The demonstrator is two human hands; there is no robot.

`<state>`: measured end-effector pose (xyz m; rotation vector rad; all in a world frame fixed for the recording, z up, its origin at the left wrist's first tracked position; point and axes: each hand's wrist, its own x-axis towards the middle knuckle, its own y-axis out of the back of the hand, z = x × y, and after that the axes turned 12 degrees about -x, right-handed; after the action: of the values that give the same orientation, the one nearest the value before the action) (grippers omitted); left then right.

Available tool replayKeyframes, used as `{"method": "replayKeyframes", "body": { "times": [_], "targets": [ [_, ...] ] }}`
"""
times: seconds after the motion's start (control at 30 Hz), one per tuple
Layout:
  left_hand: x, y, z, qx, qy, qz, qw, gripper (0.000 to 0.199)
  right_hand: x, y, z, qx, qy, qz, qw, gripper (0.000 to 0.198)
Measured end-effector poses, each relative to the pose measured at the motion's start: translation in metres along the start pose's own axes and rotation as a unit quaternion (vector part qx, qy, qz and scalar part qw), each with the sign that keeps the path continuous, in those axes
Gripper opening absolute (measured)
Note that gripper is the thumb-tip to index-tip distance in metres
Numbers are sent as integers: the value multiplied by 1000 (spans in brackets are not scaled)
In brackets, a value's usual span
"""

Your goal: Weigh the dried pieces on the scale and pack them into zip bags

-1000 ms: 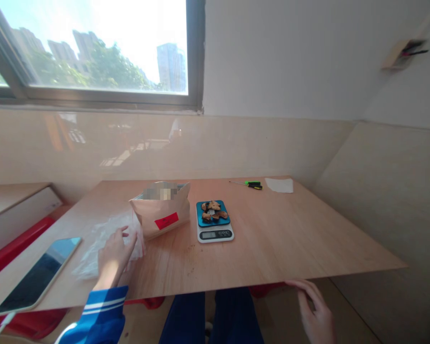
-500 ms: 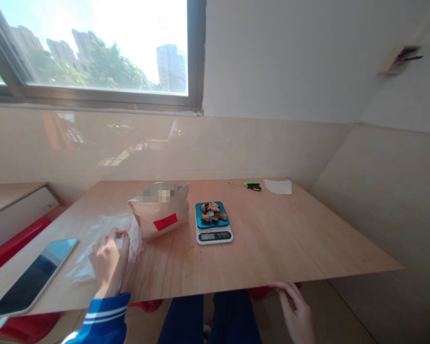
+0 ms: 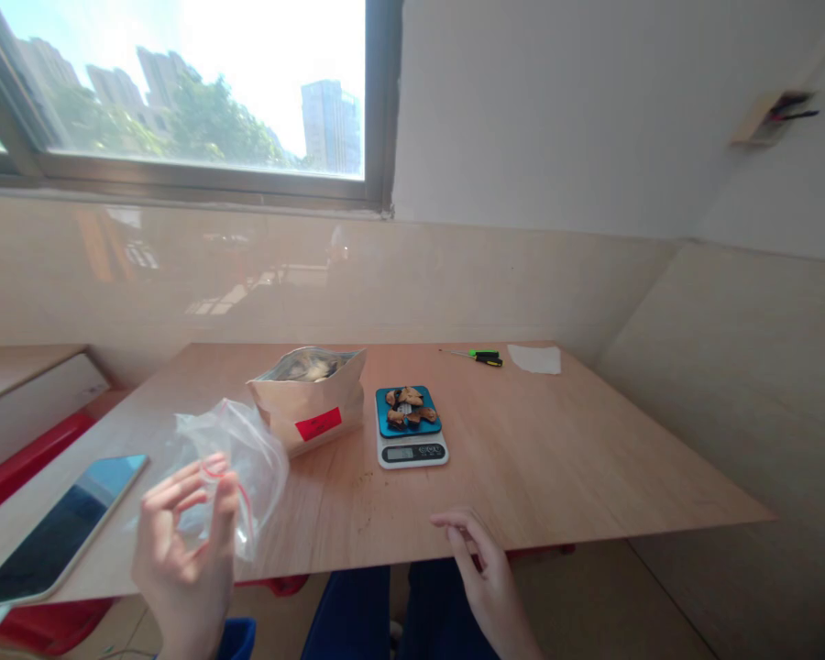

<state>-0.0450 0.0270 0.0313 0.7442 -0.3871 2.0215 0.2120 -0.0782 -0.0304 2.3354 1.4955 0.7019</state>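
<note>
My left hand (image 3: 185, 541) pinches a clear plastic zip bag (image 3: 265, 463) by its red-striped edge, lifting it above the table at the left. Over the table's front edge, my right hand (image 3: 478, 564) is held with loosely curled fingers apart and nothing in them. Behind the plastic bag stands an open brown paper pouch (image 3: 279, 403) with a red label; pale dried pieces show in its mouth. To its right is a kitchen scale (image 3: 412, 456) with a blue plate. Several brown dried mushroom pieces (image 3: 405, 398) lie on the plate. The display's digits are too blurred to read.
A smartphone (image 3: 59, 532) with a cable lies at the table's left edge. Screwdrivers (image 3: 485, 357) and a white paper sheet (image 3: 534, 359) are at the back right. Dark crumbs dot the wooden table (image 3: 556, 449) before the scale. Red stools show below.
My left hand has raised the plastic bag from the table, pulling its edge up and toward me. My right hand has moved left and in over the table edge.
</note>
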Motion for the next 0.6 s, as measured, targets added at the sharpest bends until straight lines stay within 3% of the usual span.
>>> {"method": "replayKeyframes", "body": {
  "times": [0.07, 0.17, 0.27, 0.37, 0.5, 0.53, 0.6],
  "targets": [
    [-19, -8, 9, -31, -17, -48, 998, 18, 8, -8, -25, 40, 7, -33, 999, 35],
    [-43, -23, 16, -96, -2, -172, 980, 10, 22, -21, -54, 75, 20, -71, 994, 40],
    [-52, -32, 16, -132, 37, -255, 957, 12, 35, -30, -60, 76, -1, -59, 995, 31],
    [-45, -30, 11, -106, 37, -221, 969, 18, 46, -29, -45, 114, -26, -55, 992, 32],
    [-35, -26, 9, -72, 68, -182, 978, 27, 71, -20, -26, 116, 26, -150, 982, 40],
    [-36, -27, 9, -71, 76, -179, 978, 29, 81, -20, -22, 88, 47, -136, 986, 41],
    [-40, -32, 9, -74, 84, -177, 978, 30, 104, -27, -15, 0, 72, -50, 996, 42]
  ]
}}
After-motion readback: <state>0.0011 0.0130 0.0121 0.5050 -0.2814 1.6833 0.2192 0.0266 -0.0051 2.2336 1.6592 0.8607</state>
